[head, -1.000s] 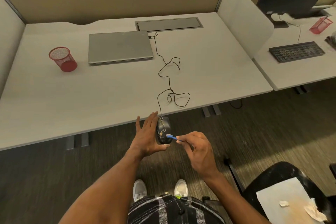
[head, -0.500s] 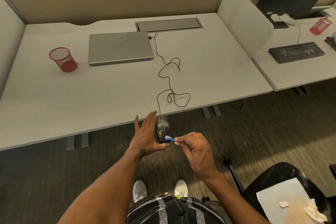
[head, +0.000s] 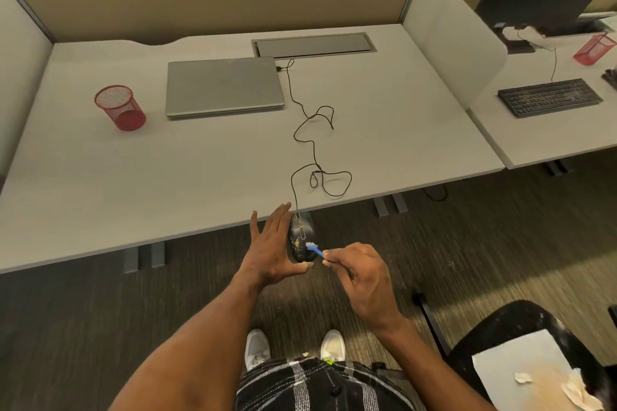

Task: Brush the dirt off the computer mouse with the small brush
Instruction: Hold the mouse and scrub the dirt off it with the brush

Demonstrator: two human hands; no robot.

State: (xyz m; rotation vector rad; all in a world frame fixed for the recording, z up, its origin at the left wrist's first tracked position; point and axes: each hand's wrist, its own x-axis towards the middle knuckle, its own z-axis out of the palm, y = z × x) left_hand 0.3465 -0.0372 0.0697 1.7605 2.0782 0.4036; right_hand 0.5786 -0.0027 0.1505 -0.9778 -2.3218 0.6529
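A black wired computer mouse (head: 301,233) with yellowish dirt specks on its top is held in front of the desk edge, over the floor. My left hand (head: 272,248) cups it from the left with fingers stretched up and the thumb under its near end. My right hand (head: 359,272) pinches a small blue brush (head: 314,248) whose white bristles touch the near right part of the mouse. The mouse cable (head: 312,143) runs in loops across the desk to the closed laptop (head: 223,86).
On the grey desk (head: 100,177) stand a red mesh cup (head: 121,107) at left and a cable hatch (head: 314,45) at back. A divider panel (head: 454,33) separates a second desk with a keyboard (head: 549,97). A black chair with paper (head: 521,367) stands at lower right.
The brush head has shifted slightly over the near part of the mouse, with small strokes of my right hand. My left hand keeps the mouse in about the same place.
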